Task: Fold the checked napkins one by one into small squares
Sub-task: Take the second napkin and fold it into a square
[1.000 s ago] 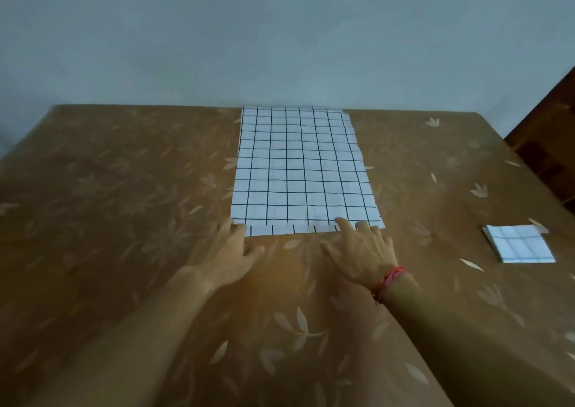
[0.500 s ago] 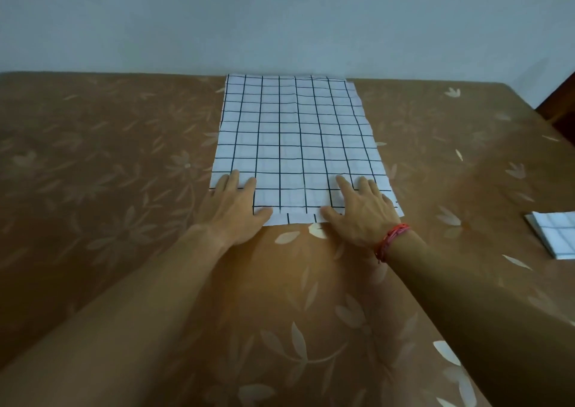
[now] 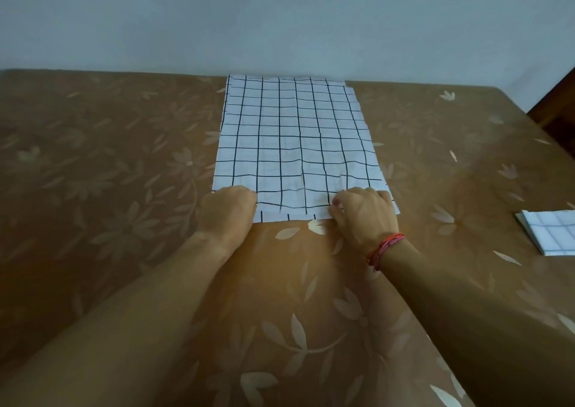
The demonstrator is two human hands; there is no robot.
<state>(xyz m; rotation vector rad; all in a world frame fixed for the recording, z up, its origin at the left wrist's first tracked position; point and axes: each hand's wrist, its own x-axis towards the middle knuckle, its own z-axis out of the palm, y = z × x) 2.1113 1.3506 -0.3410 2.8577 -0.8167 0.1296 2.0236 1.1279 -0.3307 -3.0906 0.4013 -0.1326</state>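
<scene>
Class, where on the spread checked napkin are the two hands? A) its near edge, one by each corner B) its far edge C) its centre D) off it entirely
A: the left hand and right hand grip the checked napkin at its near edge, one by each near corner.

Both bare forearms reach forward from the lower corners of the view and draw slightly toward each other. The left hand lies knuckles-up with its back to the camera. Its fingers are curled down and under, hidden past the knuckles, and grip the near left corner of the napkin. The right hand sits level with it and well apart, also knuckles-up with fingers bent. Its thumb tip shows on the inner side, pinching the napkin's near edge against the forefinger. A red thread bracelet circles the right wrist.
</scene>
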